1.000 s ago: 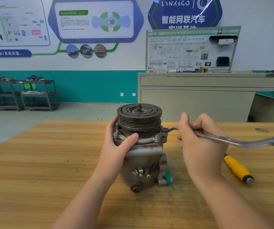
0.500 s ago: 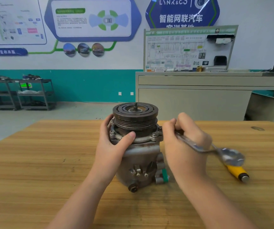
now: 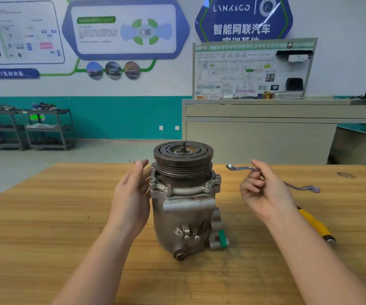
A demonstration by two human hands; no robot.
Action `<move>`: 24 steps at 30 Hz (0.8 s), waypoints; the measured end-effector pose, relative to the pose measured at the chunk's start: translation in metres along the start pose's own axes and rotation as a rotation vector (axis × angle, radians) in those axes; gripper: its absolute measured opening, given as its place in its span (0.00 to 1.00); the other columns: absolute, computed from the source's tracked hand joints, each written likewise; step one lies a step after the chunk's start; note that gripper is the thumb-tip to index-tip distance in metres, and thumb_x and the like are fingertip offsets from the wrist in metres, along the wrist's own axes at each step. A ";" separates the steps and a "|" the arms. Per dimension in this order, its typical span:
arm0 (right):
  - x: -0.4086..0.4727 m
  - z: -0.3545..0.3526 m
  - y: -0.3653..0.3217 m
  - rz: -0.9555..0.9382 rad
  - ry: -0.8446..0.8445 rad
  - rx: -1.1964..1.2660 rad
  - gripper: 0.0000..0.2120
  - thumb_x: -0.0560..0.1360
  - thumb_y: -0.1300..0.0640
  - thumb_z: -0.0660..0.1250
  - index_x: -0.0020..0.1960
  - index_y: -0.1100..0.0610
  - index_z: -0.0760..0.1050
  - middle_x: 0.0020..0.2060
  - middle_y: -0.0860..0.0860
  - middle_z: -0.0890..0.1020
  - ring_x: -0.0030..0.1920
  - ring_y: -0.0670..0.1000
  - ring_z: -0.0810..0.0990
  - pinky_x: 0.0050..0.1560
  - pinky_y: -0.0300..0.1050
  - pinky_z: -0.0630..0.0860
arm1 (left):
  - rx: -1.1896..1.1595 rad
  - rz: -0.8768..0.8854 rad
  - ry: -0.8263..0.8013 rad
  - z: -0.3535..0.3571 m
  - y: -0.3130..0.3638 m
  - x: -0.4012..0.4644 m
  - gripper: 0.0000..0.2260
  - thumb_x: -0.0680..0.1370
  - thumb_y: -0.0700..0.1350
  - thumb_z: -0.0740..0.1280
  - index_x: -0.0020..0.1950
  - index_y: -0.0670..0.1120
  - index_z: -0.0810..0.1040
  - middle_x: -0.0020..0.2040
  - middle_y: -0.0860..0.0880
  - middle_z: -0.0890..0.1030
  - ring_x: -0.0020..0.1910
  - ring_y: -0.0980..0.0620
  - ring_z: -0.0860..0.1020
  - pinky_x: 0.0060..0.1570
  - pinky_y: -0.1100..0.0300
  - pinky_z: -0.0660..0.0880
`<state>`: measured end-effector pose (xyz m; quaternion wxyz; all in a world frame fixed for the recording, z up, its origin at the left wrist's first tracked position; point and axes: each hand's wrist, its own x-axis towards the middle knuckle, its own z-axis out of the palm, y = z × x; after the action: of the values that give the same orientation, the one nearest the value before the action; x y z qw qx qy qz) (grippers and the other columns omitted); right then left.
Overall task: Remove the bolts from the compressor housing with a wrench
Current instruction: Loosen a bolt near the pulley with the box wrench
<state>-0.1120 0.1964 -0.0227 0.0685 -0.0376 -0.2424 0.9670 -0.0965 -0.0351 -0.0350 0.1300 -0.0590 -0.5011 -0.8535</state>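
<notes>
A grey metal compressor (image 3: pixel 184 208) stands upright on the wooden table (image 3: pixel 45 216), with a dark grooved pulley (image 3: pixel 183 159) on top. Several bolts (image 3: pixel 208 184) sit around the flange under the pulley. My left hand (image 3: pixel 131 194) is beside the housing's left side with its fingers straight, close to the flange. My right hand (image 3: pixel 263 190) is to the right of the compressor, off it, and holds a silver double-ended ring wrench (image 3: pixel 296 186) in curled fingers. The wrench's near end (image 3: pixel 229 166) points toward the pulley without touching it.
A yellow-handled tool (image 3: pixel 316 225) lies on the table behind my right forearm. A grey cabinet (image 3: pixel 265 128) with a wiring board stands behind the table. Metal shelves (image 3: pixel 28 128) stand at the far left wall.
My left hand let go of the housing and opened beside it. My right hand lifted the wrench off the right-side bolt and moved away to the right.
</notes>
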 end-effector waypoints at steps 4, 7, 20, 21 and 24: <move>-0.011 0.008 -0.002 -0.327 -0.132 -0.378 0.22 0.77 0.63 0.65 0.26 0.51 0.68 0.21 0.50 0.70 0.19 0.45 0.66 0.19 0.34 0.61 | 0.055 -0.053 0.031 0.001 0.004 0.016 0.06 0.78 0.40 0.66 0.47 0.42 0.82 0.45 0.42 0.85 0.47 0.45 0.82 0.54 0.50 0.77; -0.024 0.015 0.001 -0.635 -0.175 -0.738 0.23 0.77 0.62 0.65 0.25 0.49 0.67 0.20 0.48 0.72 0.20 0.46 0.69 0.22 0.36 0.64 | 0.101 -0.058 0.008 0.001 0.006 0.026 0.10 0.77 0.41 0.65 0.40 0.43 0.84 0.39 0.44 0.85 0.38 0.50 0.83 0.43 0.53 0.79; -0.054 0.018 0.023 -1.184 -0.139 -0.954 0.18 0.73 0.52 0.62 0.29 0.53 0.58 0.21 0.58 0.69 0.24 0.59 0.72 0.25 0.51 0.66 | -0.056 -0.230 -0.139 -0.002 -0.006 0.033 0.15 0.81 0.45 0.59 0.61 0.38 0.77 0.54 0.40 0.83 0.51 0.44 0.82 0.48 0.50 0.81; -0.054 0.017 0.022 -1.172 -0.128 -0.950 0.18 0.73 0.52 0.61 0.29 0.53 0.58 0.22 0.58 0.69 0.25 0.60 0.72 0.26 0.52 0.67 | -0.057 -0.237 -0.152 -0.003 -0.006 0.035 0.14 0.81 0.43 0.58 0.59 0.38 0.78 0.51 0.40 0.84 0.47 0.44 0.83 0.44 0.51 0.82; -0.056 0.020 0.023 -1.155 -0.121 -0.921 0.18 0.73 0.50 0.62 0.29 0.53 0.59 0.23 0.57 0.69 0.25 0.61 0.72 0.25 0.50 0.66 | -0.043 -0.232 -0.162 -0.003 -0.008 0.044 0.11 0.80 0.40 0.59 0.51 0.38 0.80 0.44 0.40 0.84 0.42 0.44 0.84 0.37 0.52 0.82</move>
<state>-0.0615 0.1584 -0.0144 0.5302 0.1241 -0.6081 0.5777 -0.1408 -0.0413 -0.0332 -0.0119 -0.0721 -0.4951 -0.8657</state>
